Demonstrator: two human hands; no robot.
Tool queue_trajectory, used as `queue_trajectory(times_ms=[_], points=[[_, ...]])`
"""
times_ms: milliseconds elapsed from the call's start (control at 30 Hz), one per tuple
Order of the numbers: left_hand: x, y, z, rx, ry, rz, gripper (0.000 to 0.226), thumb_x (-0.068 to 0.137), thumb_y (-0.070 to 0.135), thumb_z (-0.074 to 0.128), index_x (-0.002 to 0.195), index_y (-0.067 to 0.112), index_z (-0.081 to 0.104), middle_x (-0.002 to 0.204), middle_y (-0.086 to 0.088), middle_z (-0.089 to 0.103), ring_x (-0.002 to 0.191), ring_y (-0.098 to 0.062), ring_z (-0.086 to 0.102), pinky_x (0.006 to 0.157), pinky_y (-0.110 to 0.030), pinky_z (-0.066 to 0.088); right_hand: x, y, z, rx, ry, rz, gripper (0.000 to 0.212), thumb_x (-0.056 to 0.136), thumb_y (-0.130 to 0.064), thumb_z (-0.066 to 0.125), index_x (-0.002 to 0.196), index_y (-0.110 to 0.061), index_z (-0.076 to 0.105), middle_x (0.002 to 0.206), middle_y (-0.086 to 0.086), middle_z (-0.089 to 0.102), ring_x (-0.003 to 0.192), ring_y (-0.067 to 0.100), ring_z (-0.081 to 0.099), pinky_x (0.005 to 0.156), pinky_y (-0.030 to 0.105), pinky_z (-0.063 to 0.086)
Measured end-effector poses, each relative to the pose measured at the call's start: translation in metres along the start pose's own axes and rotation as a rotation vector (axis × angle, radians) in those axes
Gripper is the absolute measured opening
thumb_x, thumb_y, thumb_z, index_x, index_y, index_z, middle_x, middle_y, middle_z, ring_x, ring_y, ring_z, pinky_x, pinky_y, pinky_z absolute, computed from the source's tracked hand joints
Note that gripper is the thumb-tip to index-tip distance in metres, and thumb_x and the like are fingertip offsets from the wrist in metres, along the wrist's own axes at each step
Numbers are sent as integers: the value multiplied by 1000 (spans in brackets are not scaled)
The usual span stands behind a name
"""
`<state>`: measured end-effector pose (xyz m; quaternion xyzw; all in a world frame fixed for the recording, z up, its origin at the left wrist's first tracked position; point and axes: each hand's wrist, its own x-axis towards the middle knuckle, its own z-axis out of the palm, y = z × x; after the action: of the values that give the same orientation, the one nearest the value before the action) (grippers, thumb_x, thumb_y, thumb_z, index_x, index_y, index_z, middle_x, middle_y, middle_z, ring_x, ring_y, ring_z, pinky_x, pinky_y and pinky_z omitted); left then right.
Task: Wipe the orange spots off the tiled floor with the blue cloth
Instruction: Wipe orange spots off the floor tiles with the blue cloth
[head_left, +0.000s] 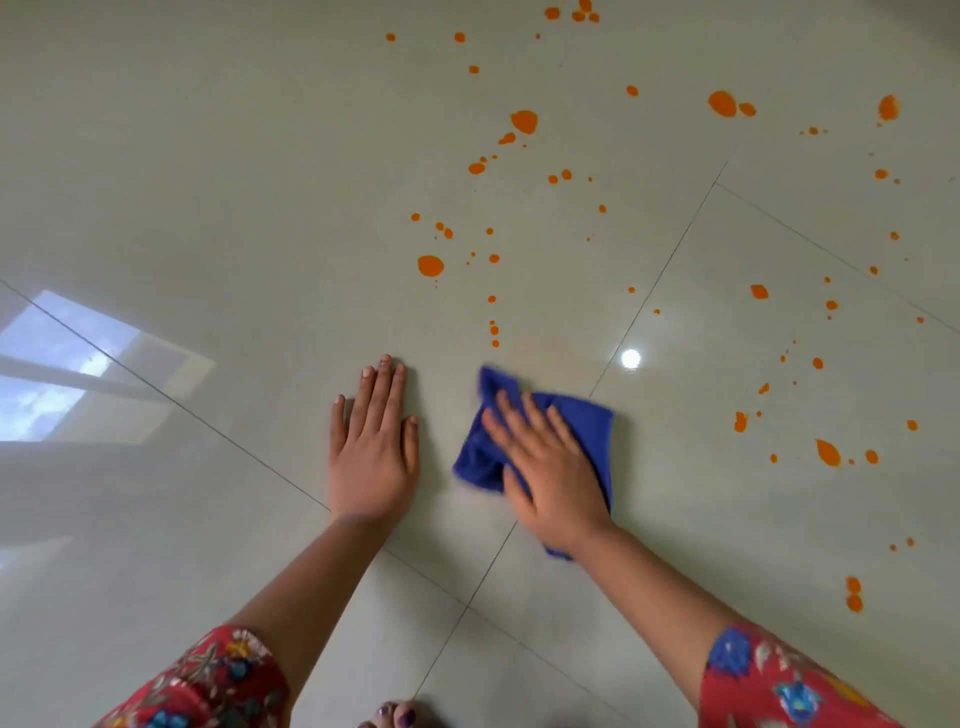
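Observation:
A crumpled blue cloth (582, 421) lies on the glossy pale tiled floor (208, 182), pressed down by my right hand (545, 462) with its fingers spread flat on top. My left hand (374, 447) rests flat on the bare tile just left of the cloth, fingers apart, holding nothing. Several orange spots are scattered ahead and to the right: a large spot (430, 265) beyond my left hand, another large spot (524, 121) farther up, and an elongated blot (828, 452) to the right of the cloth. The nearest small spots (494, 331) sit just above the cloth's top corner.
Dark grout lines (660, 280) cross the floor and meet below my hands. A bright lamp reflection (630, 358) shines right of the cloth and a window reflection (78, 364) at the left. My toes (397, 716) show at the bottom edge.

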<state>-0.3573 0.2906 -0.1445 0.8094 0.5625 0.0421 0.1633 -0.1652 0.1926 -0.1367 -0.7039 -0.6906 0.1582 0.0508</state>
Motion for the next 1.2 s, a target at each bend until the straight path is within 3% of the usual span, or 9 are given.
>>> queue_trajectory(times_ms=[133, 233, 300, 467, 667, 867, 1033, 1067, 1200], points=[[1, 0, 2, 7, 3, -9, 57, 100, 35, 18, 155, 23, 10, 162, 10, 6, 149, -8, -1, 121, -34, 0, -31, 33, -3, -42, -151, -320, 63, 94, -32, 37, 154, -31, 19, 163, -7, 11, 151, 17, 9, 121, 39, 7], [2, -1, 4, 16, 12, -6, 56, 101, 35, 18, 155, 24, 8, 162, 10, 4, 149, -8, -3, 121, -32, -3, 15, 36, -20, -54, -17, 56, 59, 93, -34, 33, 152, -30, 25, 161, -7, 18, 150, 20, 16, 121, 43, 14], [2, 0, 3, 18, 16, -11, 56, 100, 34, 20, 155, 23, 12, 162, 9, 7, 149, -8, -1, 121, -32, -1, 34, 6, -13, -50, 23, 93, 62, 93, -41, 35, 152, -27, 28, 161, -4, 20, 150, 23, 15, 121, 45, 14], [1, 1, 3, 18, 24, -11, 56, 100, 34, 23, 155, 22, 15, 161, 8, 9, 149, -10, 3, 121, -33, 2, -24, 26, 0, -92, -183, -476, 61, 97, -41, 39, 154, -33, 19, 163, -8, 11, 151, 17, 8, 121, 39, 6], [2, 1, 5, 27, 14, -13, 57, 101, 33, 23, 155, 23, 10, 162, 9, 4, 149, -9, -1, 121, -33, 0, 19, 22, -18, -37, 37, 64, 58, 94, -35, 34, 151, -25, 32, 159, -2, 24, 148, 24, 23, 118, 47, 21], [1, 0, 1, -32, 29, -15, 54, 101, 31, 26, 154, 23, 18, 161, 9, 12, 149, -9, 5, 121, -34, 4, -45, 26, 1, -94, -257, -660, 58, 99, -37, 38, 154, -31, 19, 163, -6, 10, 151, 18, 8, 121, 38, 3], [0, 2, -1, -97, 38, -16, 51, 102, 24, 31, 153, 22, 25, 161, 8, 15, 149, -10, 7, 122, -33, 4, -2, 34, -19, -27, -39, -53, 55, 96, -34, 35, 151, -29, 28, 159, -6, 23, 149, 21, 19, 118, 43, 17], [-1, 2, -4, -136, 48, -16, 49, 102, 20, 34, 151, 20, 31, 160, 6, 20, 149, -11, 11, 122, -34, 7, -4, 18, -12, -24, -45, -69, 57, 95, -34, 36, 151, -29, 29, 160, -5, 23, 149, 22, 19, 118, 44, 17], [-11, -24, -20, -165, 100, -77, 50, 98, 19, 34, 148, 18, 37, 158, 2, 27, 147, -15, 19, 121, -37, 11, -46, 22, -1, -32, -301, -648, 54, 98, -33, 40, 152, -31, 29, 161, -8, 18, 150, 17, 10, 122, 37, 2]])
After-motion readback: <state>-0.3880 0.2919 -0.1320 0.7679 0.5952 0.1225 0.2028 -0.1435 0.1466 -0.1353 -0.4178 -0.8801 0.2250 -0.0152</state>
